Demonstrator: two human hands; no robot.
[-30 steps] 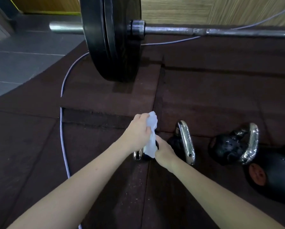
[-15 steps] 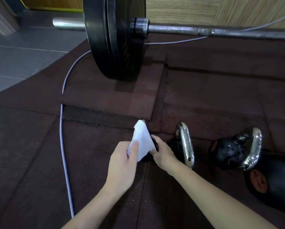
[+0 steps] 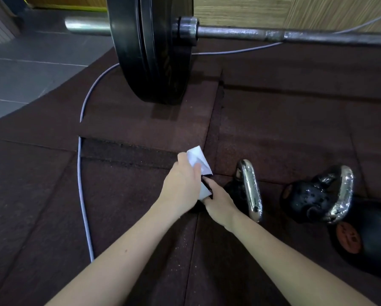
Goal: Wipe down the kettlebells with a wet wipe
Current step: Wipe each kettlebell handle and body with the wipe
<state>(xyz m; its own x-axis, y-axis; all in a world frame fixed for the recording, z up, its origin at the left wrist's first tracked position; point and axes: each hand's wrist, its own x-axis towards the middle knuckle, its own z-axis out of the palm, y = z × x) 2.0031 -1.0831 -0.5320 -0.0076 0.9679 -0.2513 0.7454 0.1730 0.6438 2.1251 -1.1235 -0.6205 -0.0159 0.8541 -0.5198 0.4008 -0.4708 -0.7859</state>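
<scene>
Half a second on, the left hand (image 3: 180, 184), fingers pinching the wipe (image 3: 197, 161), has moved back onto the kettlebell (image 3: 238, 191) the right hand (image 3: 216, 199) steadies, grip hidden, beside the chrome handle (image 3: 250, 188), so wiping resumes.

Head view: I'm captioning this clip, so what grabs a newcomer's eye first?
The big black barbell plate on its steel bar stands at the top. Below, centre, the left hand clutches a white wet wipe against the right hand; chrome-handled black kettlebells lie right.
</scene>
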